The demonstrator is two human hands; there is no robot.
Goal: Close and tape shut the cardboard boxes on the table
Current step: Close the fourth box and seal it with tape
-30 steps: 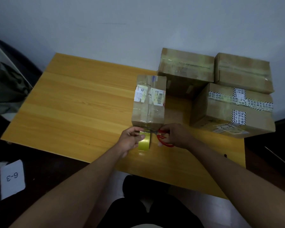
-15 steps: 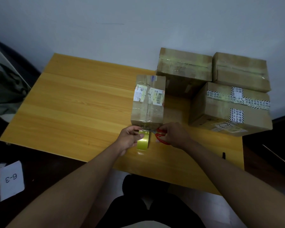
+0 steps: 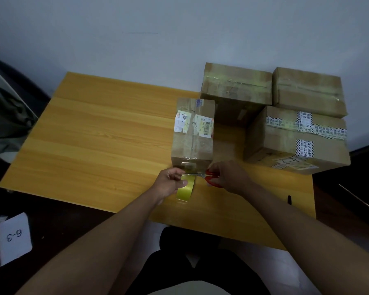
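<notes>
While my left hand (image 3: pixel 170 183) grips the tape roll (image 3: pixel 185 189) and my right hand (image 3: pixel 229 176) has its fingers through the red scissors (image 3: pixel 209 177), the narrow box (image 3: pixel 193 135) stands near the bench's (image 3: pixel 94 145) front edge. If the tape slackens, I judge the blades may chew it. A crooked snip could leave the loose end curling onto itself.
</notes>
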